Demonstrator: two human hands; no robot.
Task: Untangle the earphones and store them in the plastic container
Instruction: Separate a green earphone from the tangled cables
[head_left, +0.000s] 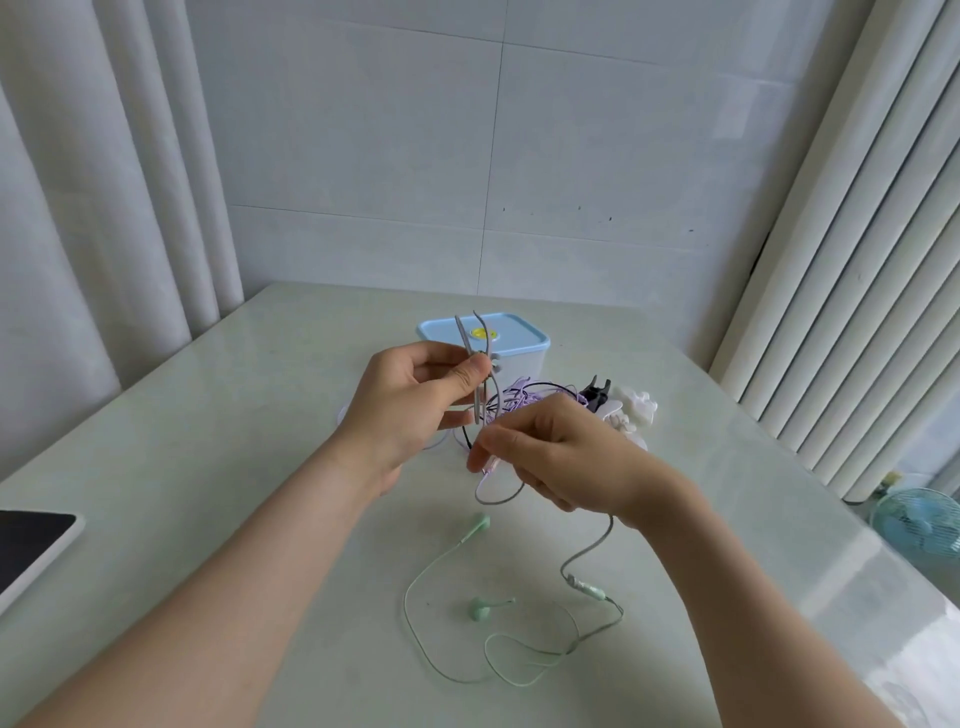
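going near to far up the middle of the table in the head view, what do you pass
green earbuds → right hand → left hand → purple cable pile → blue-lidded container

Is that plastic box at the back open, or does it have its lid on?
Shut. The clear plastic container behind the hands has its light blue lid sitting flat across the top, and no earphones show inside it.

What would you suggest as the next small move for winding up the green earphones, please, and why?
Probably another turn: the right hand could carry its pinched cable up around the loops held by the left hand. The green earphones still trail loose across the table, and the plastic container behind has its lid on, so storing seems premature.
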